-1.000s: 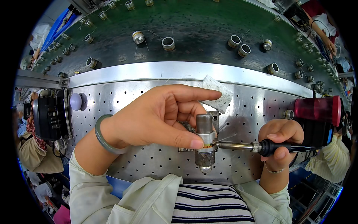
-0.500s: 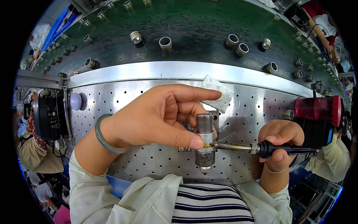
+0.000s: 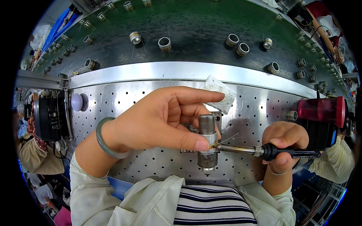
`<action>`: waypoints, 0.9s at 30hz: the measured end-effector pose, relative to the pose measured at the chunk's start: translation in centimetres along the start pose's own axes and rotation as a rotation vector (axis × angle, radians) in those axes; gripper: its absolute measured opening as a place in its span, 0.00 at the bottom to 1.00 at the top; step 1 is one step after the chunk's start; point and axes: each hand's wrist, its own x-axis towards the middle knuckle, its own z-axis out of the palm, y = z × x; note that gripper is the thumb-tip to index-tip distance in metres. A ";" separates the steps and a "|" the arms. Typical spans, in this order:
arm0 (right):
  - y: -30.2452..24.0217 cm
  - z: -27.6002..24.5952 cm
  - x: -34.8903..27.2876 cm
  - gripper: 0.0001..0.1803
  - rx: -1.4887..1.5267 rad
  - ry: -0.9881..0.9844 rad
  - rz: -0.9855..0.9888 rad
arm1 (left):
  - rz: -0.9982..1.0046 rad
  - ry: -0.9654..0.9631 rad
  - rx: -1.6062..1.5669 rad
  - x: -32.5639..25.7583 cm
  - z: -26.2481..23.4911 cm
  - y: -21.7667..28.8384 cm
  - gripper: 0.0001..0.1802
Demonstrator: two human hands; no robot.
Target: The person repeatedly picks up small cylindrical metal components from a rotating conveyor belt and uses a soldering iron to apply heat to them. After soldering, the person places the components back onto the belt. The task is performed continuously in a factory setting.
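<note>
My left hand (image 3: pixel 158 118) pinches a silvery metal ring (image 3: pixel 208 139) between thumb and bent fingers, its index finger stretched out. The ring sits around a dark grey metal cylinder (image 3: pixel 206 123) with a rounded silvery lower end. In my right hand (image 3: pixel 292 137) is a soldering iron (image 3: pixel 277 151) with a black grip. Its tip meets the side of the ring, beside my left thumb, at a yellowish band. A thin wire (image 3: pixel 230 139) sticks out to the right from that spot. Part of a metal block behind the cylinder is hidden by my fingers.
A whitish worn pad (image 3: pixel 222 96) lies behind my left hand on the perforated metal table (image 3: pixel 151 165). Beyond a metal rail, a green belt (image 3: pixel 196 22) carries several metal rings. A red translucent container (image 3: pixel 320 111) stands right, a lilac knob (image 3: pixel 77 102) left.
The rings on the belt have shifted slightly left and away from me. Both hands stay almost in place, with the iron's tip still at the ring.
</note>
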 end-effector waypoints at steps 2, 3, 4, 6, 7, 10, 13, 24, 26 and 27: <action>0.0 0.0 -0.2 0.15 0.017 0.040 -0.024 | -0.001 0.010 0.001 0.1 0.1 0.0 0.43; 0.0 0.0 -0.2 0.15 0.021 0.041 -0.011 | -0.002 0.011 0.007 0.1 0.1 0.0 0.43; -0.1 0.0 -0.3 0.15 0.025 0.042 0.001 | -0.003 0.013 0.013 0.2 0.2 0.0 0.43; -0.1 0.1 -0.2 0.16 0.025 0.041 0.016 | 0.004 0.004 0.017 0.2 0.0 -0.1 0.43; 0.0 0.1 -0.2 0.16 0.020 0.040 0.017 | 0.008 0.000 0.019 0.2 -0.1 -0.1 0.43; 0.0 -0.1 -0.2 0.16 0.014 0.029 0.015 | 0.000 0.004 0.002 0.3 0.1 0.0 0.43; 0.0 -0.1 -0.1 0.15 0.021 0.024 0.018 | 0.003 0.001 0.015 0.4 0.0 -0.1 0.43; -0.1 -0.5 -0.2 0.15 0.025 -0.016 0.003 | 0.010 0.010 0.022 0.4 0.4 -0.1 0.43; -0.1 -0.7 -0.2 0.16 0.016 -0.040 -0.006 | 0.011 0.016 0.018 0.4 0.6 -0.1 0.43; -0.1 -0.7 -0.2 0.15 0.009 -0.038 -0.005 | 0.012 0.014 0.013 0.3 0.7 -0.1 0.43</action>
